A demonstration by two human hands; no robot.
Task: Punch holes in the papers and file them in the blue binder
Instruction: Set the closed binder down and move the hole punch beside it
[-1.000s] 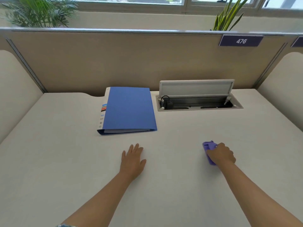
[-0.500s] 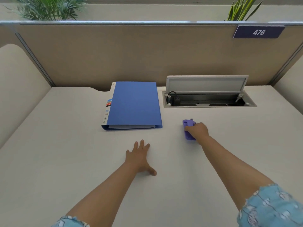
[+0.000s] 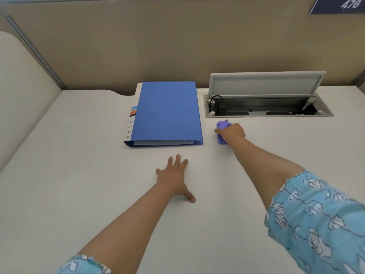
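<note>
Desk: pale work surface, enclosed by a tan partition on the far side and a cream side panel on the left.

Blue binder: closed, lying flat at the far centre of the desk, spine to the left with a white label strip carrying coloured stripes. White paper edges show between the covers at its near end.

Left hand: palm down, flat on the desk just near of the binder, not touching it. Fingers straight and spread, pointing to the far side; thumb splayed out to the right. It holds nothing.

Purple hole punch: on the desk just to the right of the binder, near of the cable tray, apart from both.

Right hand: on top of the punch, fingers curled over it, gripping it. Much of the punch is hidden beneath the hand.

Cable tray: recessed in the desk at the far right, lid raised; a black plug and cable sit at its left end.

Number plate: dark, reading 476, on the partition at the top right
</note>
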